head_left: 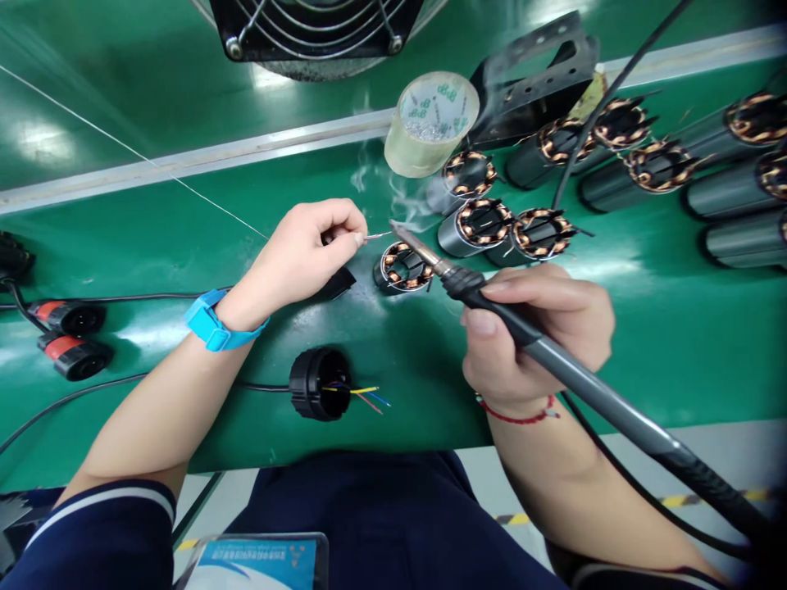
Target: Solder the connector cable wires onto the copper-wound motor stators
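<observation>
Between the thumb and forefinger of my left hand (313, 250) is a thin solder wire (376, 236), whose end points at the soldering iron's tip. A pale strand (184, 184) runs from the upper left to behind this hand. My right hand (541, 328) is wrapped round the soldering iron (578, 369), tilted with its hot tip close to the wire's end. Smoke rises around the tip. Just below the tip stands a small motor stator (404, 269) with copper windings. Nearer my body lies a black round cap (320, 383) with coloured wires sticking out of it.
Several more stators (475, 225) stand to the right, near a roll of clear tape (430, 123) and a black perforated bracket (534, 82). A fan (316, 33) is at the top. Connectors with orange rings (70, 315) and black cables lie left on the green bench (246, 434).
</observation>
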A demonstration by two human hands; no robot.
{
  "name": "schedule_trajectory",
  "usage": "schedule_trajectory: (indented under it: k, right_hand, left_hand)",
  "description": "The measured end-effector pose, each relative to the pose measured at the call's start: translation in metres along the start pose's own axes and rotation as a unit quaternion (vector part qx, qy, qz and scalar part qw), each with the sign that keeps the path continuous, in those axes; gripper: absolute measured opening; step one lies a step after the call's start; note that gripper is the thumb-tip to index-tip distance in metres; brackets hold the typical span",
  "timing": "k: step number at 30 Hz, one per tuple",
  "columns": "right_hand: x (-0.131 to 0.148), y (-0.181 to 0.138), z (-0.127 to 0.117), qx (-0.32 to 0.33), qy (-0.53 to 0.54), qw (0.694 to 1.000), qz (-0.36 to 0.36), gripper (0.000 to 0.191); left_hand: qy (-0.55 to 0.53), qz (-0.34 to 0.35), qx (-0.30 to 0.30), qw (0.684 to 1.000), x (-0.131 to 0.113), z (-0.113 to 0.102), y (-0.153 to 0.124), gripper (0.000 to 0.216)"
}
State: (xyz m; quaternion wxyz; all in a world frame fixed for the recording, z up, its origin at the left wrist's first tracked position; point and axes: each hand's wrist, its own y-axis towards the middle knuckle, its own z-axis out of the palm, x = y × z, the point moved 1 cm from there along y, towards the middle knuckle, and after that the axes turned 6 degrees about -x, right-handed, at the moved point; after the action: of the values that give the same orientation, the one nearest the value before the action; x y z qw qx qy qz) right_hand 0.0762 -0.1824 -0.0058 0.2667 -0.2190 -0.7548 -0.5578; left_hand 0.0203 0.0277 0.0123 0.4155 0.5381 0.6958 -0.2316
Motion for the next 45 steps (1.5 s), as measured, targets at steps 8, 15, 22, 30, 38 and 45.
schedule_trajectory:
  k: [8, 15, 22, 30, 38, 45]
  right_hand:
    - [-0.002, 0.0, 0.0, 0.014, -0.01, 1.0, -0.002, 0.007]
    - [-0.002, -0.001, 0.003, 0.017, 0.022, 0.999, -0.018, 0.013]
    - [-0.002, 0.001, 0.001, -0.033, -0.005, 0.999, 0.0, 0.011]
    - [-0.01, -0.009, 0.003, 0.046, -0.005, 0.997, 0.069, 0.043]
    - [0.006, 0.031, 0.009, 0.201, 0.023, 0.975, 0.096, 0.035]
    - [0.008, 0.039, 0.026, 0.244, -0.07, 0.966, 0.051, 0.048]
  left_hand:
    - [0.008, -0.003, -0.004, 1.0, 0.0, 0.0, 0.0, 0.011]
    - [0.0, -0.004, -0.004, 1.0, -0.001, 0.001, 0.0, 0.011]
    - [0.004, 0.001, -0.007, 1.0, 0.001, 0.001, 0.001, 0.011]
    - [0.019, 0.005, -0.009, 1.0, 0.002, 0.001, 0.001, 0.011]
    - [0.019, 0.014, -0.01, 1.0, 0.003, 0.0, 0.002, 0.012]
    - [0.029, 0.023, -0.011, 0.999, -0.001, -0.001, 0.002, 0.012]
